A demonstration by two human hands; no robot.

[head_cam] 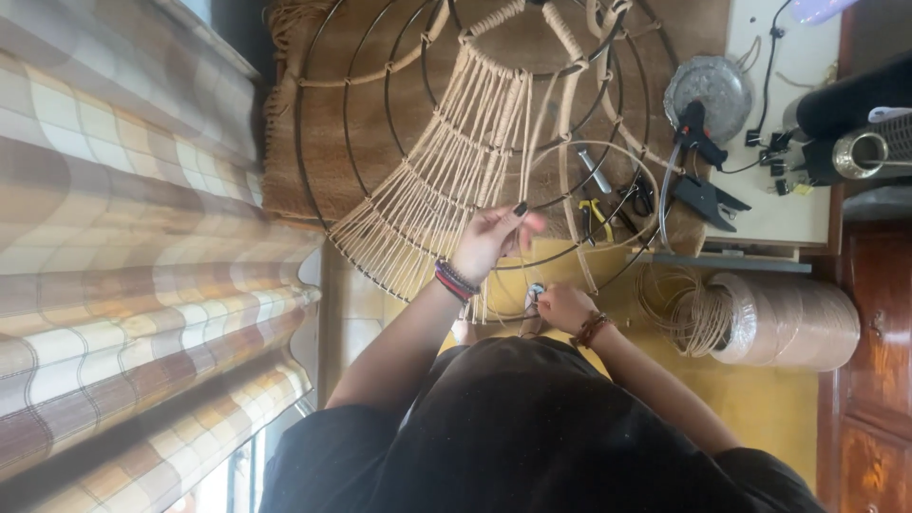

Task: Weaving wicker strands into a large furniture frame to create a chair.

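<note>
A round black wire frame point(380, 104) partly wrapped with tan jute cord point(446, 180) lies in front of me. My left hand point(492, 237), with dark bracelets on the wrist, pinches a strand of that cord at the frame's lower rim, the fingers closed on it. My right hand point(564, 306), just below and to the right, is closed around a small shiny round object point(535, 291) by the loose cord ends. What that object is cannot be told. Both arms reach out from my black shirt.
A big spool of jute cord point(793, 321) lies at the right, with loose coils beside it. Yellow-handled pliers point(597, 217), scissors point(641, 197), black glue guns point(705, 198), a silver plate point(708, 87) and cables sit beyond. A checked curtain point(123, 256) fills the left; a wooden cabinet point(874, 380) stands right.
</note>
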